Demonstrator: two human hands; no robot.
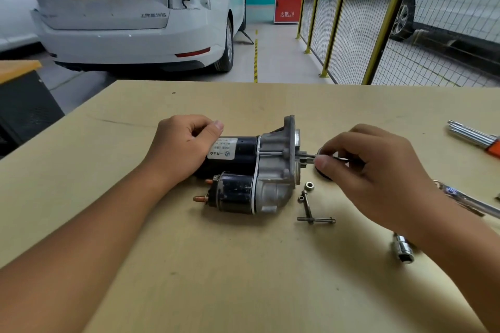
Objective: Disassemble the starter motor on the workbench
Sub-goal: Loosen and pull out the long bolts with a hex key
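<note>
The starter motor (251, 167) lies on its side in the middle of the workbench (243, 265), black body to the left, grey aluminium housing to the right, solenoid with copper studs in front. My left hand (184, 146) grips the black rear end of the motor. My right hand (362, 165) pinches a long through bolt (308, 156) that sticks out of the housing's right side. A dark round part under that hand is mostly hidden.
Two loose bolts (315, 217) and a nut (309, 186) lie just right of the housing. A socket (403, 250) and a ratchet handle (470, 201) lie at the right. A hex key set (473, 136) sits far right. A white car stands beyond the bench.
</note>
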